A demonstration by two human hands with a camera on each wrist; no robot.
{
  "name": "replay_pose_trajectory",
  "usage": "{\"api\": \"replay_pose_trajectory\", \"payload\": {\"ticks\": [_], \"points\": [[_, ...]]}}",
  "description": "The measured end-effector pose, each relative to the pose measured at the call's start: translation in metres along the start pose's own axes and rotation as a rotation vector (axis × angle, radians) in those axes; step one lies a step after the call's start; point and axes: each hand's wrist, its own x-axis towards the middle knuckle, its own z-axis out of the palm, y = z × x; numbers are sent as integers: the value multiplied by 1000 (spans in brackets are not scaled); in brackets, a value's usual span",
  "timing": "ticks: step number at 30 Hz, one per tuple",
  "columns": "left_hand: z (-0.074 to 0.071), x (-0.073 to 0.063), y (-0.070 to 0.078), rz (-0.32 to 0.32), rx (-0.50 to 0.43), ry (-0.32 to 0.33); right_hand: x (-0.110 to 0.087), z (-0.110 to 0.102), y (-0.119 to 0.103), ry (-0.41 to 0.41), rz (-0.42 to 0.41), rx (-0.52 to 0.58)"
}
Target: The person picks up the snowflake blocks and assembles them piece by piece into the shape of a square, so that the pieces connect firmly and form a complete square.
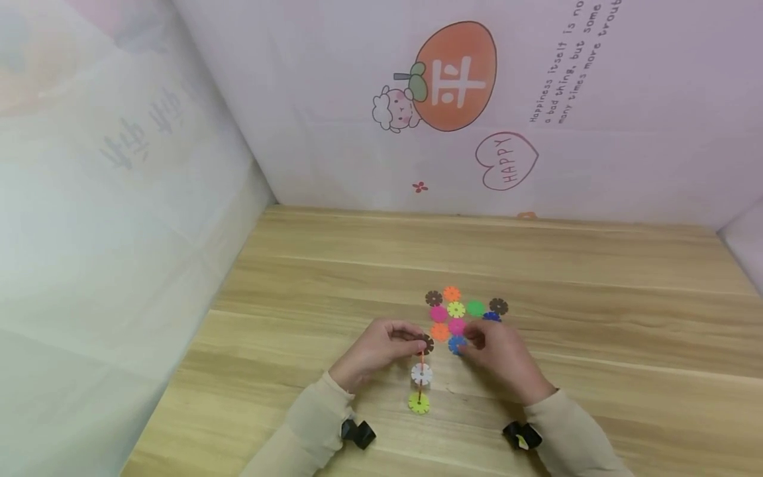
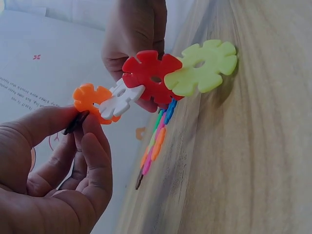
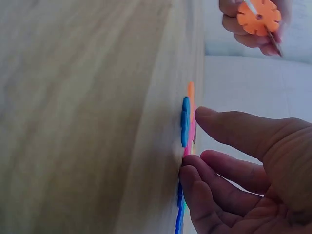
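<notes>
My left hand (image 1: 381,348) pinches a brown notched plastic disc (image 2: 74,123) between thumb and fingers. That disc heads a chain of interlocked snowflake discs: an orange disc (image 2: 87,99), a white disc (image 2: 124,101), a red disc (image 2: 146,68) and a yellow-green disc (image 2: 210,68). In the head view the chain runs from the fingertips toward my body. My right hand (image 1: 503,351) is beside a blue disc (image 3: 185,122) lying on the table. Its thumb and fingers are apart in the right wrist view, with nothing between them.
Loose discs lie in a cluster on the wooden table (image 1: 334,265): pink (image 1: 438,313), orange (image 1: 452,293), yellow (image 1: 456,309), green (image 1: 475,309), dark blue (image 1: 492,317) and brown (image 1: 498,306) among them. Printed cloth walls (image 1: 334,132) stand behind and at the sides.
</notes>
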Motion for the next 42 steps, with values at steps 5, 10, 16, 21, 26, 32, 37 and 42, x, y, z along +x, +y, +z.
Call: {"api": "replay_pose_trajectory", "payload": {"ticks": [5,10,16,21,26,32,37,42], "points": [[1,1,0,-4,5,-2,1,3,-5,8,-39,-63],[1,2,0,-1,19,-6,3,5,-6,16,-71,-85],[2,4,0,-6,7,-15,2,5,-3,-15,-28,-63],[2,6,0,-1,0,-15,1,4,-1,-15,-27,-48],[3,6,0,4,-2,-23,-1,2,1,-13,-60,-3],[3,4,1,-3,-9,-30,-4,-1,5,-48,-17,79],[2,4,2,-8,-19,-28,-5,-5,5,-87,47,170],[2,4,1,-7,-17,-33,-6,-8,4,-134,100,300]]}}
